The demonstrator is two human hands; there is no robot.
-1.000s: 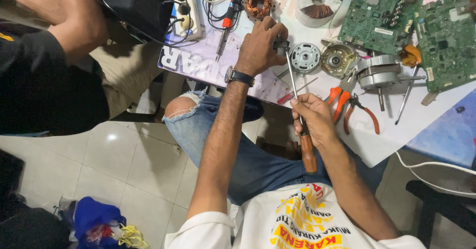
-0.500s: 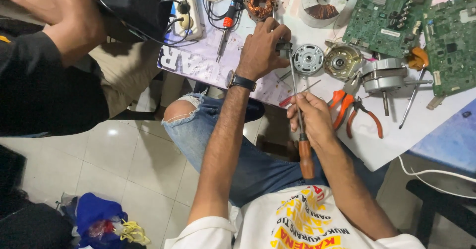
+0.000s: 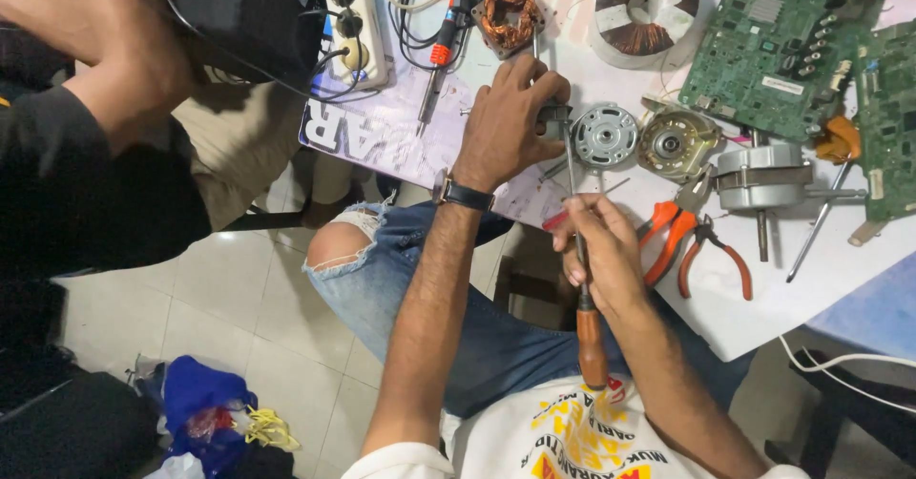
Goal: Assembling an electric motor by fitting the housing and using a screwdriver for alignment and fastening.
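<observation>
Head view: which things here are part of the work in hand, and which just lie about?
In hand:
left hand on a small dark part
right hand gripping screwdriver

Lying about:
round motor
orange pliers
circuit board
copper coil
power strip

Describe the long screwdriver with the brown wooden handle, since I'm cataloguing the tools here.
The long screwdriver with the brown wooden handle has a thin grey metal shaft and a rounded, glossy handle. It points away from the person, handle low over their lap, tip up at the white table's edge. The right hand grips the shaft above the handle. The tip meets a small dark part pinched by the left hand, beside the round silver motor housing.
</observation>
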